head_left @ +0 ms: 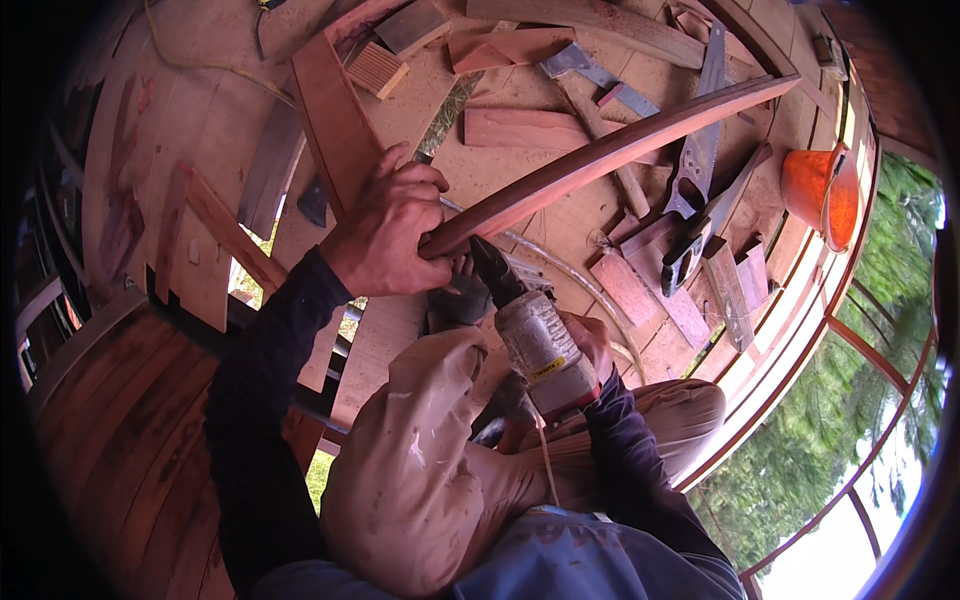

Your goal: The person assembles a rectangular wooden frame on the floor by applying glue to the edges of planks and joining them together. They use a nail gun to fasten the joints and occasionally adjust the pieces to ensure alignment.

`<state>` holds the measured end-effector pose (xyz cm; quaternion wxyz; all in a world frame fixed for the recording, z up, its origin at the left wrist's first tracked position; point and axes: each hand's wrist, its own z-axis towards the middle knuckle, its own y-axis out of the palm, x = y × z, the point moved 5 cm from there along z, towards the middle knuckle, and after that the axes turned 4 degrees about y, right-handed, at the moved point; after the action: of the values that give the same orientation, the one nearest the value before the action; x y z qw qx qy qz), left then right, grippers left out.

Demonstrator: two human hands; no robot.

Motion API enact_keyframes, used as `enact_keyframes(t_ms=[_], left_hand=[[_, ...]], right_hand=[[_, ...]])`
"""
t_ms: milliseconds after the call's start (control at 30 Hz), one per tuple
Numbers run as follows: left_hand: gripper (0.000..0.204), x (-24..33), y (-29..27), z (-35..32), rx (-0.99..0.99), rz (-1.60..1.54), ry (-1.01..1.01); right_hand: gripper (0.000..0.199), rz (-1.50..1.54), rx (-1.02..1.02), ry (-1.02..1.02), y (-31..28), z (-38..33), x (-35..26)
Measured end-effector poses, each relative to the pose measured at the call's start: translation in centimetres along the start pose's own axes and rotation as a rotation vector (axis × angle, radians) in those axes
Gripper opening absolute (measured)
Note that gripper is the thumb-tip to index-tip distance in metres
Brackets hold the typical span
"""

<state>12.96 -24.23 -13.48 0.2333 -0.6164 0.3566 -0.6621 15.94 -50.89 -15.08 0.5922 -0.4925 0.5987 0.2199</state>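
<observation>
My left hand [392, 228] is closed around the near end of a long reddish wooden strip [600, 157], which slants up to the far right. In my right hand [592, 348] is a corded power tool [540, 335] with a scuffed grey body and a dark tapered nose. That nose points at the strip's underside, close to my left fingers; I cannot tell whether it touches. Part of my right hand is hidden behind the tool's body. Just beyond my left hand, a wide wooden board [338, 120] meets another piece at a corner.
On the plank floor lie handsaws [692, 165], a hatchet-like tool [590, 75], a wooden-handled tool [610, 145] and several offcuts [668, 290]. An orange bucket [820, 195] stands at the right, near the platform edge. Gaps show between boards at the left. A cable [600, 300] curves across the floor.
</observation>
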Motion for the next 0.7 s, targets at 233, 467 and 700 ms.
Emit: enact_keyframes(t_ms=[233, 467, 700], left_hand=[[0.021, -0.6, 1.4, 0.2, -0.023, -0.004, -0.014], [0.025, -6.0, 8.8, 1.1, 0.029, 0.171, -0.034], [0.069, -6.3, 5.3, -1.1, 0.430, 0.225, -0.130]], right_hand=[[0.062, -0.045, 0.009, 0.032, 0.1, -0.8, 0.9], [0.055, 0.273, 0.150, 0.313, -0.1, -2.5, 4.8], [0.063, 0.032, 0.119, 0.274, -0.2, -2.9, 6.0]])
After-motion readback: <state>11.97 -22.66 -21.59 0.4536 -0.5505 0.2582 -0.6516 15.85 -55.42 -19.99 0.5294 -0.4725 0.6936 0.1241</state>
